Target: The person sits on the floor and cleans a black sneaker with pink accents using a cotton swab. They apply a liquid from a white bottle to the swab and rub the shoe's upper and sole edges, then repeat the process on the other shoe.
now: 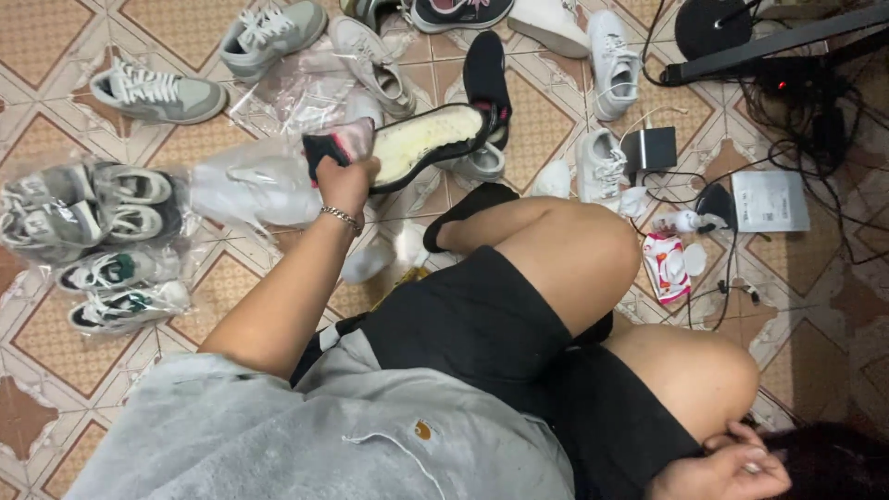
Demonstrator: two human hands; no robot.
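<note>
The left hand (344,176) covers the heel of the black shoe (421,141) it grips. The right hand (732,468) is partly cut by the bottom edge, its grasp unclear. Bagged sneakers (88,208) blur behind plastic. Top-edge shoes (460,11) are cropped.

Home floor: patterned tiles (56,37), bagged sneakers (88,208), cables (815,111).
</note>
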